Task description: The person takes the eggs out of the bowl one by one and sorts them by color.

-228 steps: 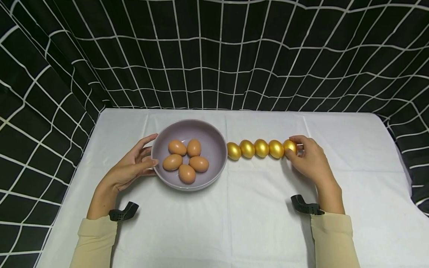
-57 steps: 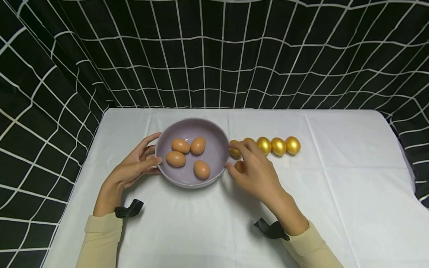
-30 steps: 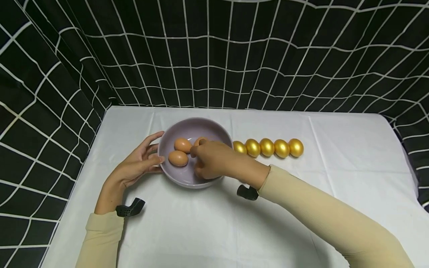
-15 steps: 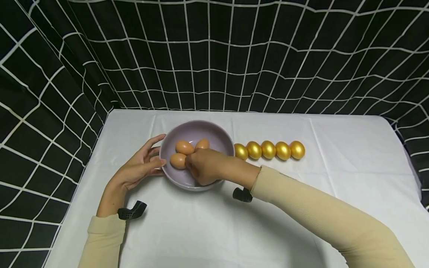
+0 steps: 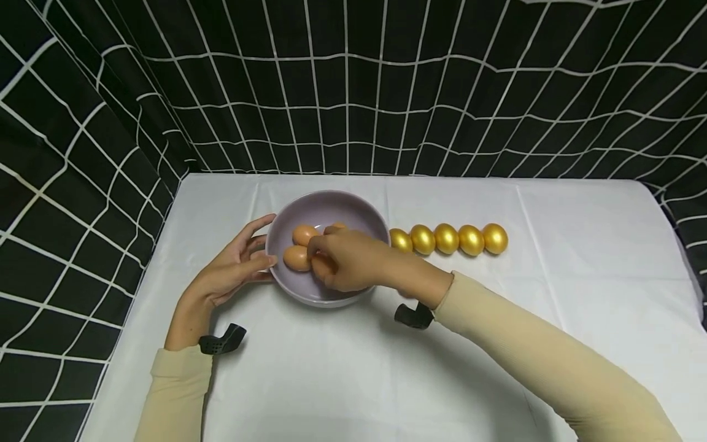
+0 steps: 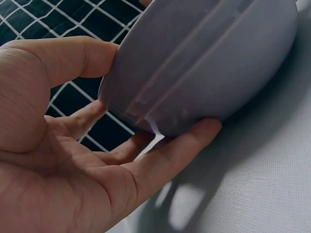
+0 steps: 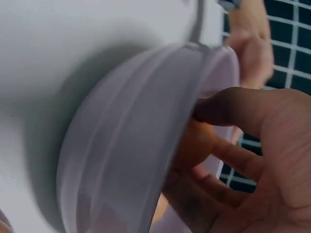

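My left hand (image 5: 234,264) holds the mauve bowl (image 5: 353,205) at its left side, thumb at the rim and fingers against the outer wall, as the left wrist view (image 6: 141,165) confirms. Inside the bowl, my right hand (image 5: 353,258) pinches a brown egg (image 5: 323,268) between thumb and fingers; that egg (image 7: 194,145) shows in the right wrist view too. Other brown eggs (image 5: 297,258) lie left of and behind this hand, one mostly covered by it. Another brown egg (image 5: 407,293) sits on the table right of the bowl, mostly hidden by the right forearm.
Several golden eggs (image 5: 446,239) stand in a row on the white tablecloth (image 5: 309,380), running right from the bowl. A black cloth with a white grid (image 5: 431,80) hangs behind and along the sides. Each wrist wears a black camera mount (image 5: 223,339).
The right hand has gone from the row's right end to beside the bowl, leaving a brown egg there, then into the bowl, where it now pinches another. The left hand keeps its hold.
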Action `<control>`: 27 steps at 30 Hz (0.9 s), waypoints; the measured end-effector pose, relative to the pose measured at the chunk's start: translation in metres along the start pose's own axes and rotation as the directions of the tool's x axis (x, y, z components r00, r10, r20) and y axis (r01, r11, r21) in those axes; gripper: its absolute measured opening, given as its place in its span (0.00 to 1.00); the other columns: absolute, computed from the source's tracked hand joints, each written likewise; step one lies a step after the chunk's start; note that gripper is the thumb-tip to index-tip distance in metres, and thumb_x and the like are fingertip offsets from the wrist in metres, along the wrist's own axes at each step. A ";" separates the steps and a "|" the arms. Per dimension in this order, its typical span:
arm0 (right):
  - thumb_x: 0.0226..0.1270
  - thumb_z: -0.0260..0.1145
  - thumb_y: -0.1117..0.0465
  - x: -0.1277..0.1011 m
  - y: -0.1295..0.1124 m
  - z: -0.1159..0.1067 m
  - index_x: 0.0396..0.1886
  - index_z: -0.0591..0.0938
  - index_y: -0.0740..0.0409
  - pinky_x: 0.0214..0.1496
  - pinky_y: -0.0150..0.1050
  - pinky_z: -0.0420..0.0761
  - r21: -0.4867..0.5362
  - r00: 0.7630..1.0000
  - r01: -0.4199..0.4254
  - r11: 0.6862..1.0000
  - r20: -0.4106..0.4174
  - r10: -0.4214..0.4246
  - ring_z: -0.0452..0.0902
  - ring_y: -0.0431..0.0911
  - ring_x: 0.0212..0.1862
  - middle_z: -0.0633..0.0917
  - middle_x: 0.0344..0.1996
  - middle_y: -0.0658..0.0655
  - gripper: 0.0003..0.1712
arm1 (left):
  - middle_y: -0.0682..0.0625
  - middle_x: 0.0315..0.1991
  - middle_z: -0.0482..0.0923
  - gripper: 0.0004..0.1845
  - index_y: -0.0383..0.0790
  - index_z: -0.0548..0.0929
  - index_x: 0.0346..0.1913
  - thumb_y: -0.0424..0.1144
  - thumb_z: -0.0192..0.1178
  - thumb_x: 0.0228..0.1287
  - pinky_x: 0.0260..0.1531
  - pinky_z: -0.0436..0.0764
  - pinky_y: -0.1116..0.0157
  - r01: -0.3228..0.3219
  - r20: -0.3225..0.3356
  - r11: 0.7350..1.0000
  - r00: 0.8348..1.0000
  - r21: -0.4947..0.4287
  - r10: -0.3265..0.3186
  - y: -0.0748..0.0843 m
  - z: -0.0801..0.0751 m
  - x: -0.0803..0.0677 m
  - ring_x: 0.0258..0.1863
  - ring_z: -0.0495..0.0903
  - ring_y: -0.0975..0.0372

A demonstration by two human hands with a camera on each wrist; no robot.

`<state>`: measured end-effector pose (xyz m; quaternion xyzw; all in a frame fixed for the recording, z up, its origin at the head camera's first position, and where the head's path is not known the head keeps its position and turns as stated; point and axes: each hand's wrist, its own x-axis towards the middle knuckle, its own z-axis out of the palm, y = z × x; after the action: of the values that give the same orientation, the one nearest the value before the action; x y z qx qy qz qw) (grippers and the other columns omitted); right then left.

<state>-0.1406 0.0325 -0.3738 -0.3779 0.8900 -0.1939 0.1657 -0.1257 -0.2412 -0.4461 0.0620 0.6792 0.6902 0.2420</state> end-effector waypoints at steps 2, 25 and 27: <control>0.66 0.69 0.62 -0.006 0.006 -0.004 0.52 0.85 0.52 0.47 0.40 0.77 0.036 0.998 0.019 0.999 -0.059 -0.017 0.74 0.47 0.43 0.82 0.40 0.53 0.15 | 0.36 0.80 0.58 0.45 0.56 0.52 0.85 0.27 0.59 0.74 0.54 0.88 0.57 0.001 0.002 1.000 1.000 -0.003 -0.001 0.001 0.001 0.002 0.61 0.81 0.53; 0.66 0.70 0.72 -0.084 0.040 -0.007 0.69 0.75 0.57 0.60 0.42 0.88 0.641 0.876 0.016 0.768 -0.379 0.298 0.84 0.54 0.62 0.80 0.66 0.57 0.32 | 0.35 0.80 0.57 0.45 0.55 0.52 0.85 0.27 0.60 0.73 0.54 0.89 0.58 -0.010 0.005 1.000 1.000 -0.015 0.010 0.001 0.004 -0.002 0.59 0.82 0.57; 0.66 0.71 0.70 -0.094 0.045 -0.007 0.68 0.77 0.56 0.59 0.38 0.88 0.666 0.858 0.008 0.746 -0.388 0.337 0.84 0.53 0.61 0.81 0.65 0.57 0.30 | 0.35 0.79 0.57 0.45 0.55 0.52 0.85 0.27 0.60 0.73 0.54 0.89 0.58 -0.011 0.002 1.000 1.000 -0.011 0.011 0.002 0.004 -0.001 0.60 0.82 0.57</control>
<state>-0.1091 0.1316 -0.3750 -0.1532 0.8104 -0.5606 0.0741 -0.1238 -0.2379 -0.4437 0.0652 0.6748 0.6950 0.2395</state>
